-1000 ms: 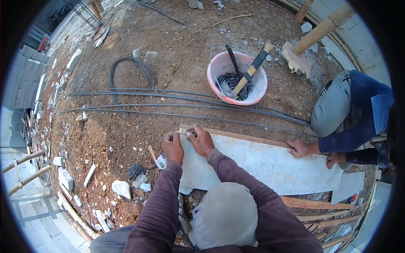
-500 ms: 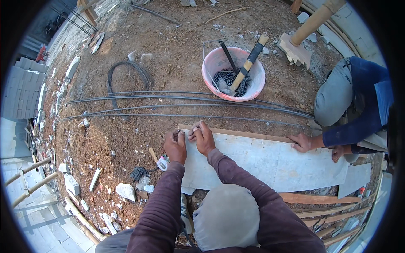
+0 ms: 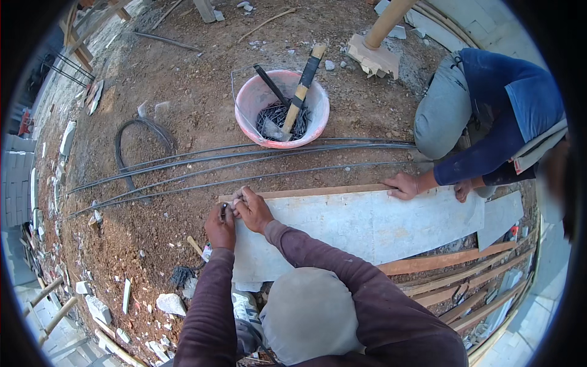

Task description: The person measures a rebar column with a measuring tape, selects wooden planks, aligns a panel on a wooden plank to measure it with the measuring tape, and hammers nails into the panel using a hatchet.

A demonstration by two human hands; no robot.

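My left hand [image 3: 220, 225] and my right hand [image 3: 252, 208] meet at the left end of a long pale board [image 3: 367, 223] that lies on the dirt. Both hands pinch a small dark thing [image 3: 227, 208] at the board's near-left corner; what it is cannot be made out. A wooden strip [image 3: 306, 192] runs along the board's far edge. At the board's right end a co-worker's hand [image 3: 403, 185] presses down on it. My sleeves are maroon.
Several long steel bars [image 3: 244, 160] lie across the dirt beyond the board. A pink bucket [image 3: 247, 107] holds nails and tools with wooden handles. A coil of black wire [image 3: 143, 137] lies to the left. Wooden planks [image 3: 446, 263] are at lower right, rubble at lower left.
My hands stay at the board's left corner, with small finger movement. The co-worker's hand remains on the right end. The camera has shifted slightly.
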